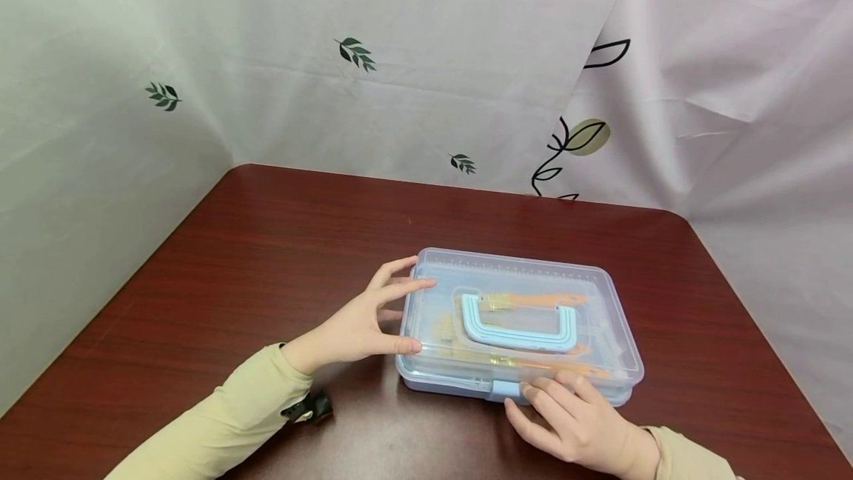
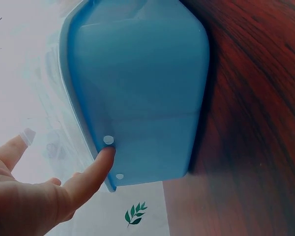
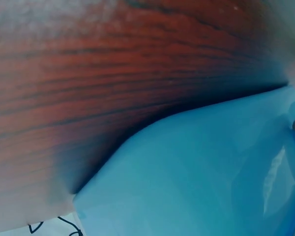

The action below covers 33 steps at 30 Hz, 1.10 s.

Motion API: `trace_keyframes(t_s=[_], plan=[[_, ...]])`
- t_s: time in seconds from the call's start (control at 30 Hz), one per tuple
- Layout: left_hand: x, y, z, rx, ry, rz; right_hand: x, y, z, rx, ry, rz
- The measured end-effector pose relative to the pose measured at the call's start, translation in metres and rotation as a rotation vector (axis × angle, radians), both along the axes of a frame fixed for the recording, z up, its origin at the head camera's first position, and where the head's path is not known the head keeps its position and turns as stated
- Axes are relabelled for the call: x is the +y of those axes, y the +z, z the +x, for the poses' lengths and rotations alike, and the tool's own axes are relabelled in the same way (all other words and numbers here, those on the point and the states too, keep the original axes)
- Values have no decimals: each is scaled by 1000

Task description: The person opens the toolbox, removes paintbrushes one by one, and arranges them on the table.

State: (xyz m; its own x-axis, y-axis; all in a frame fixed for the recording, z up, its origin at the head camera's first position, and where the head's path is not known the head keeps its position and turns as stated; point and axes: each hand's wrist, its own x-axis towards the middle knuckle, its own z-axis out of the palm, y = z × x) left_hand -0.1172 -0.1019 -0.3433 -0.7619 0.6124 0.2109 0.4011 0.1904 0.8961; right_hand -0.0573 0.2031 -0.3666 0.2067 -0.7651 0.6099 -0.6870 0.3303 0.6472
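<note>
A storage box (image 1: pixel 533 265) with a clear lid, a blue base and a light-blue handle (image 1: pixel 520 339) lies flat on the table. Through its lid, brushes with orange handles (image 1: pixel 543 299) show. My left hand (image 1: pixel 363 321) rests at the box's left end with fingers spread, its thumb and a fingertip over the lid. In the left wrist view a finger (image 2: pixel 91 179) touches the blue end wall (image 2: pixel 142 98). At the front edge, fingertips of my right hand (image 1: pixel 576 421) touch beside the blue latch (image 1: pixel 504 390), thumb lower down. The right wrist view mostly shows the blue base (image 3: pixel 187 172).
The box stands on a dark red wood-grain table (image 1: pixel 266 243). A white cloth (image 1: pixel 413 110) with leaf prints hangs behind and at the sides. A small black device (image 1: pixel 308 407) is at the left wrist.
</note>
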Motion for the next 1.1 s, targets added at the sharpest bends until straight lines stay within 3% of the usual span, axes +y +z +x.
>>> trace_keyframes(t_s=[0.8, 1.1], plan=[[2, -2, 1, 7, -2, 18, -9, 13, 4, 5, 9, -71], [2, 0, 1, -4, 17, 15, -6, 22, 7, -70, -18, -35]])
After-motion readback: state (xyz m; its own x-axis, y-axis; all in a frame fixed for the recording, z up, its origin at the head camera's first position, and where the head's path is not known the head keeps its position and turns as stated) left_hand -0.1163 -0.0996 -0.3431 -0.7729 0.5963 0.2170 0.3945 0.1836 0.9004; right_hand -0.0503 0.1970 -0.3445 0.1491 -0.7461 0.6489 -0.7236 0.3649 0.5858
